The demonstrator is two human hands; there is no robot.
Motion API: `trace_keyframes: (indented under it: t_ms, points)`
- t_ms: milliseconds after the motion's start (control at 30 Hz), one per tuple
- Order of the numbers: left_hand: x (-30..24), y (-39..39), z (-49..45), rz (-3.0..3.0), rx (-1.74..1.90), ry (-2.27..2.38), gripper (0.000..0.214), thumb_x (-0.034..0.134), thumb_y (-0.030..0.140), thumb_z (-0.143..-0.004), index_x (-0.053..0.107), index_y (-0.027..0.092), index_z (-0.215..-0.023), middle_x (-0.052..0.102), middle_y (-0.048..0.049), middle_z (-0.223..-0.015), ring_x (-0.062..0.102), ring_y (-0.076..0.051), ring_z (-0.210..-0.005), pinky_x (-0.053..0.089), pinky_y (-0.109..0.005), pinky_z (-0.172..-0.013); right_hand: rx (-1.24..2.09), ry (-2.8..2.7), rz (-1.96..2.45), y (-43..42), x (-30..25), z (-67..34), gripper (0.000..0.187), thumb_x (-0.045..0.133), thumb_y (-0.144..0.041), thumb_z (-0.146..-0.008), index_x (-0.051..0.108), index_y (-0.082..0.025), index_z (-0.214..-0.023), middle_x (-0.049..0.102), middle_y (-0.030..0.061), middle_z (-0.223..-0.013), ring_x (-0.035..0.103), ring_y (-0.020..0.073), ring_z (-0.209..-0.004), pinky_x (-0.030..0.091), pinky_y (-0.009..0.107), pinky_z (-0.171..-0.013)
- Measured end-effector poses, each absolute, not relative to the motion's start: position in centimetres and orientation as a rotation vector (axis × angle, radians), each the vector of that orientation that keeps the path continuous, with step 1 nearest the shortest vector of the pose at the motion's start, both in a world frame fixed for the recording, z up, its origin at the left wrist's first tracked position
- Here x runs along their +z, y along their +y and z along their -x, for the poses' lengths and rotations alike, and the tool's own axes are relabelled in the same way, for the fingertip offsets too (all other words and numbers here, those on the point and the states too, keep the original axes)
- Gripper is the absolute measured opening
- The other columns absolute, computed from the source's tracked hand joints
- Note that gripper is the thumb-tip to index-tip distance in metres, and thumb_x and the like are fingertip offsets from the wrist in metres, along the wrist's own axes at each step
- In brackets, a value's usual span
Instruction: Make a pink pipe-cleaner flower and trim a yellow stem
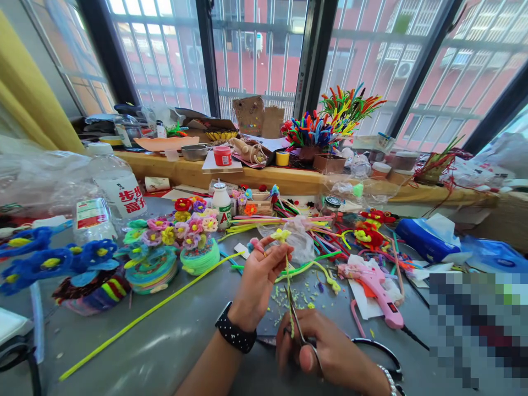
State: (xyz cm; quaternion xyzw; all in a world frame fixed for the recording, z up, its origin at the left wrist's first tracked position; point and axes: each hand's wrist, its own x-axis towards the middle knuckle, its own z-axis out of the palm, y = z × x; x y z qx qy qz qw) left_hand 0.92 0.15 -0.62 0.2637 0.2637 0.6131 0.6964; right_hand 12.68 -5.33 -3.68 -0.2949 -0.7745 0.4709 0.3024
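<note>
Scissors sit in the curled grip of the right hand, at the lower middle of the view, their blades close along the thin stem of a yellow pipe-cleaner flower. The left hand, wearing a dark, white-dotted watch strap at the wrist, pinches that flower between thumb and fingertips, just below its petals, above the grey tabletop. Whether the right hand's fingers also touch the stem's lower end is unclear.

The step in hand appears to be trimming fuzz from the stem; small pale clippings lie on the tabletop behind the blades. The next move seems to call for a steady pinch, with the blades kept shallow so that they shave the stem rather than sever it.

The flower's head points up and away from the wearer. Its long axis, the stem, runs nearly upright in view, its lower end slanting slightly right towards the wearer. The scissor tips point up towards the petals.

To the right lies a pink hot-glue gun. To the left, a long yellow pipe cleaner stretches diagonally, near a mint-green pot of fuzzy flowers.
</note>
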Motion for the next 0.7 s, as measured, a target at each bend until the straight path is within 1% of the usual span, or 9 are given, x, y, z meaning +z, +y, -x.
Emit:
trace_keyframes:
  t_ms: [100, 167, 233, 333, 433, 500, 567, 633, 700]
  points:
    - [-0.6, 0.2, -0.9, -0.566, 1.404, 0.562, 0.025, 0.060, 0.008, -0.065, 0.045, 0.016, -0.083, 0.062, 0.0016, -0.063, 0.059, -0.006, -0.060, 0.046, -0.013, -0.057, 1.272, -1.965, 0.798, -5.2, -3.8, -12.3, 0.068, 0.029, -0.069, -0.063, 0.063, -0.011, -0.052, 0.050, 0.0013, -0.051, 0.049, 0.0107, -0.053, 0.036, 0.021, -0.054]
    - [-0.7, 0.4, -0.8, -0.550, 1.433, 0.558, 0.025, 0.061, 0.008, -0.064, 0.046, 0.016, -0.082, 0.063, 0.0007, -0.065, 0.059, -0.006, -0.059, 0.046, -0.013, -0.058, 1.272, -1.926, 0.818, -5.1, -4.0, -12.1, 0.066, 0.032, -0.068, -0.064, 0.062, -0.011, -0.048, 0.049, 0.0010, -0.047, 0.048, 0.0100, -0.050, 0.035, 0.020, -0.051]
    - [-0.7, 0.5, -0.7, -0.533, 1.466, 0.565, 0.025, 0.061, 0.007, -0.064, 0.046, 0.016, -0.082, 0.063, 0.0000, -0.067, 0.059, -0.006, -0.059, 0.046, -0.014, -0.059, 1.243, -1.907, 0.879, -5.1, -4.2, -12.1, 0.065, 0.033, -0.066, -0.066, 0.061, -0.011, -0.044, 0.046, 0.0001, -0.042, 0.046, 0.0089, -0.046, 0.033, 0.019, -0.048]
    - [-0.8, 0.7, -0.5, -0.519, 1.512, 0.565, 0.024, 0.061, 0.007, -0.064, 0.047, 0.015, -0.081, 0.064, -0.0011, -0.068, 0.060, -0.007, -0.061, 0.046, -0.014, -0.059, 1.183, -1.882, 1.003, -5.0, -4.5, -12.1, 0.067, 0.034, -0.066, -0.067, 0.058, -0.011, -0.037, 0.037, -0.0022, -0.036, 0.039, 0.0068, -0.039, 0.030, 0.019, -0.042]
    - [-0.7, 0.7, -0.5, -0.488, 1.519, 0.568, 0.022, 0.061, 0.008, -0.064, 0.047, 0.015, -0.079, 0.064, -0.0011, -0.066, 0.059, -0.007, -0.058, 0.046, -0.014, -0.056, 1.181, -1.875, 1.038, -4.9, -4.6, -12.4, 0.070, 0.030, -0.068, -0.067, 0.057, -0.011, -0.035, 0.031, -0.0035, -0.032, 0.036, 0.0063, -0.037, 0.030, 0.018, -0.043]
    - [-0.5, 0.7, -0.4, -0.466, 1.500, 0.574, 0.021, 0.061, 0.009, -0.064, 0.048, 0.015, -0.078, 0.064, -0.0005, -0.065, 0.058, -0.006, -0.055, 0.046, -0.014, -0.055, 1.217, -1.880, 1.031, -4.8, -4.4, -12.7, 0.074, 0.024, -0.071, -0.065, 0.058, -0.011, -0.038, 0.032, -0.0033, -0.033, 0.036, 0.0066, -0.037, 0.029, 0.018, -0.042]
    - [-0.5, 0.6, -0.5, -0.464, 1.461, 0.577, 0.020, 0.061, 0.009, -0.064, 0.048, 0.015, -0.078, 0.063, -0.0003, -0.064, 0.058, -0.006, -0.054, 0.045, -0.014, -0.055, 1.237, -1.913, 1.004, -4.9, -4.0, -12.9, 0.079, 0.017, -0.075, -0.061, 0.061, -0.011, -0.045, 0.038, -0.0017, -0.040, 0.039, 0.0076, -0.041, 0.029, 0.019, -0.042]
    - [-0.5, 0.5, -0.6, -0.484, 1.413, 0.572, 0.020, 0.060, 0.009, -0.065, 0.048, 0.015, -0.079, 0.063, -0.0002, -0.063, 0.058, -0.006, -0.055, 0.045, -0.014, -0.055, 1.229, -1.984, 0.935, -5.1, -3.5, -13.0, 0.082, 0.013, -0.075, -0.060, 0.063, -0.012, -0.053, 0.045, 0.0002, -0.051, 0.043, 0.0095, -0.049, 0.031, 0.020, -0.047]
    - [-0.6, 0.4, -0.8, -0.511, 1.375, 0.566, 0.022, 0.061, 0.008, -0.065, 0.048, 0.015, -0.081, 0.063, 0.0003, -0.063, 0.059, -0.007, -0.057, 0.045, -0.014, -0.056, 1.235, -2.037, 0.865, -5.2, -3.0, -12.9, 0.078, 0.015, -0.073, -0.062, 0.063, -0.012, -0.057, 0.048, 0.0016, -0.058, 0.046, 0.0114, -0.057, 0.034, 0.021, -0.054]
